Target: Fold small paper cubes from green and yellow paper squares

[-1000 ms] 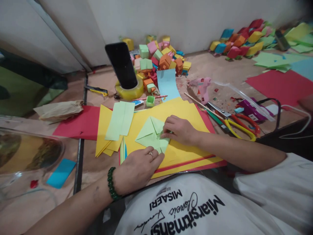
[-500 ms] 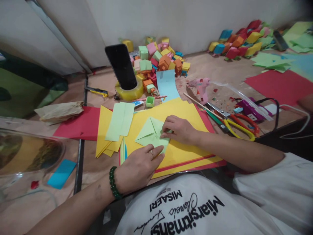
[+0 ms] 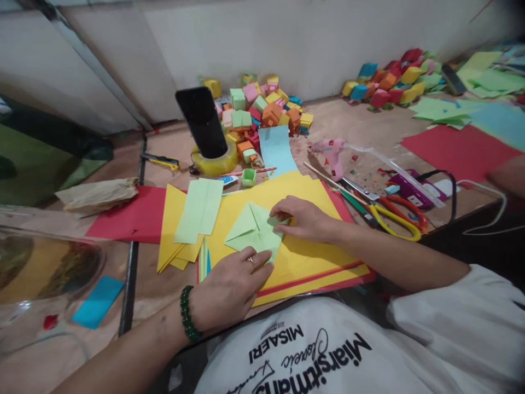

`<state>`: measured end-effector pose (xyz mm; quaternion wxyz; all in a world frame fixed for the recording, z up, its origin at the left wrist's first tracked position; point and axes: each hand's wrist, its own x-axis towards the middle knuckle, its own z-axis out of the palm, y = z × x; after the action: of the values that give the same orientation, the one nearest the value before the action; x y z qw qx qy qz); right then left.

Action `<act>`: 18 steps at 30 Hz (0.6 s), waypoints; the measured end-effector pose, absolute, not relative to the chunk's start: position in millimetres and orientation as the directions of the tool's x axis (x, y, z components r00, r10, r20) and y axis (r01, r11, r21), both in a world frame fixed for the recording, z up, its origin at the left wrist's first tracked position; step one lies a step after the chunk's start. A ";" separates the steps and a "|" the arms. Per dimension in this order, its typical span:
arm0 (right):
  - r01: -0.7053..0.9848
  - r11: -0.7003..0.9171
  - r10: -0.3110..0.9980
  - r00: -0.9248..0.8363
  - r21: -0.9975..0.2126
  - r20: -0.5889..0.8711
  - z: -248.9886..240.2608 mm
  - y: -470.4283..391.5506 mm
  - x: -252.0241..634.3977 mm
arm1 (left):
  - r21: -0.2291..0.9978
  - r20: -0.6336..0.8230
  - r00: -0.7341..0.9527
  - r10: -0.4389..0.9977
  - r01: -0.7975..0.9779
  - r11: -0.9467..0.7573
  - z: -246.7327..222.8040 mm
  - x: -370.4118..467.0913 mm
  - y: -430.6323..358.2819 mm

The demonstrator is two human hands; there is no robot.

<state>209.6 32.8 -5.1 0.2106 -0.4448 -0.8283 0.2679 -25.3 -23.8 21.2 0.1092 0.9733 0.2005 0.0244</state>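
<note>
A light green sheet of paper (image 3: 250, 227), folded into a squarish shape with creased flaps meeting near its middle, lies on a stack of yellow sheets (image 3: 320, 257). My right hand (image 3: 301, 218) is closed at its right corner, fingertips bent together on the paper. Along its lower edge, my left hand (image 3: 229, 282) holds the paper with bent fingers close together; the thumb is mostly hidden. That hand wears a ring and a green bead bracelet (image 3: 188, 314). Left of the fold, light green strips (image 3: 199, 210) rest over yellow pieces (image 3: 168, 235).
A phone (image 3: 202, 121) leans in a tape roll (image 3: 217, 162) before a heap of paper cubes (image 3: 273, 112). Rightward lie a pink glue gun (image 3: 333, 155), scissors (image 3: 396, 219) and a purple power strip (image 3: 412, 189). A box cutter (image 3: 162, 160) lies left. Another person's hand (image 3: 508, 172) shows at right.
The camera view has shifted slightly, so the scene sits lower and a little left. Both hands stay at the green paper, with the right fingers only slightly changed.
</note>
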 end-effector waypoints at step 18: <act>0.667 0.401 0.859 -0.512 -0.628 0.004 5.4 35.3 212.5 | 0.232 -0.034 0.895 0.446 0.441 -0.867 18.4 -22.1 -24.1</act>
<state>212.5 35.3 5.4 0.1662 -0.4650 -0.8203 0.2886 -22.1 -24.1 18.4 0.1174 0.9662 0.2294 0.0105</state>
